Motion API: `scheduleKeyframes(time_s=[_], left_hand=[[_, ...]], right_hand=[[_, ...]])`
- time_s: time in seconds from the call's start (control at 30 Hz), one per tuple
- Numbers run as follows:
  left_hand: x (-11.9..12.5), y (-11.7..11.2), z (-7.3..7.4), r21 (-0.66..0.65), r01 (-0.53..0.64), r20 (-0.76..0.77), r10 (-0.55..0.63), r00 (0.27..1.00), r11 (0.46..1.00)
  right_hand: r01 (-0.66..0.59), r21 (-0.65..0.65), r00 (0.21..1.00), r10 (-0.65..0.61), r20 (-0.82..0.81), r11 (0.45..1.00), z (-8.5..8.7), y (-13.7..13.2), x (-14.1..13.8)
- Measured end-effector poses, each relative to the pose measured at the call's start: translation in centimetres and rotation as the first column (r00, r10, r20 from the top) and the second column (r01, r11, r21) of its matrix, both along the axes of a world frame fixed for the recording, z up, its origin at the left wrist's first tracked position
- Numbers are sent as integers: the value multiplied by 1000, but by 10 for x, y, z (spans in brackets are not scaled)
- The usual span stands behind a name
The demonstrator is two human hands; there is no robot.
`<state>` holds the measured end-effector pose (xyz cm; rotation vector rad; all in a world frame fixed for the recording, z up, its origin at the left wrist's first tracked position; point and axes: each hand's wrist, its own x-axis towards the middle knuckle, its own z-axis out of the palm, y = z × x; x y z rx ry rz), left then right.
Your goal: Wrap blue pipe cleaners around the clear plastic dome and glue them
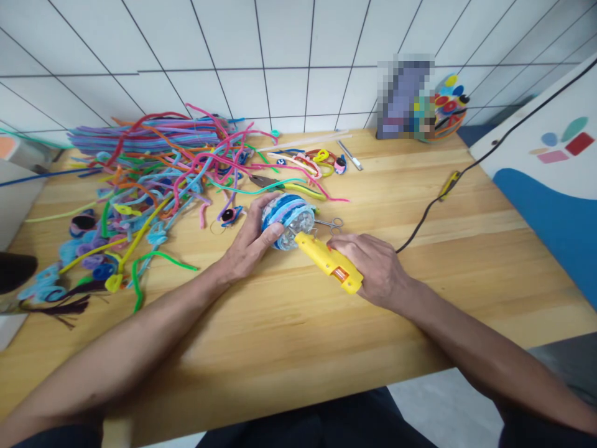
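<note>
My left hand (247,244) grips a clear ball (289,221) partly wrapped in blue, purple and pink pipe cleaners, holding it just above the wooden table (326,348). My right hand (370,267) is closed round a yellow glue gun (327,261), whose nozzle touches the bare lower part of the ball. A black cord (433,202) runs from the gun's side toward the back right.
A big heap of coloured pipe cleaners (153,168) covers the table's left half. Small scissors (329,224) lie just behind the ball, pliers (284,185) further back. A white and blue panel (545,186) stands at the right edge; a tiled wall runs behind.
</note>
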<state>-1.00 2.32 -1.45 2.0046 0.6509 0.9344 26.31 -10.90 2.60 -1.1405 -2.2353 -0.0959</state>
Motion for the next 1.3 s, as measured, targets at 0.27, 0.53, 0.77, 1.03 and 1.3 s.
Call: scheduleKeyframes(time_s=[0.27, 0.53, 0.77, 1.03, 1.3], left_hand=[[1, 0, -1, -6, -3, -1, 3, 1000, 1000], [0, 0, -1, -3, 6, -6, -6, 1000, 1000], [1, 0, 0, 1, 5, 3, -5, 1000, 1000], [1, -1, 3, -2, -6, -14, 6, 1000, 1000], [2, -1, 2, -2, -4, -3, 4, 1000, 1000]], right_hand=[[14, 23, 1000, -14, 5, 1000, -1, 0, 1], [19, 25, 1000, -19, 3, 1000, 2, 0, -2], [28, 14, 1000, -28, 9, 1000, 2, 0, -1], [37, 13, 999, -37, 16, 999, 1, 1, -1], [37, 17, 999, -37, 12, 999, 0, 0, 0]])
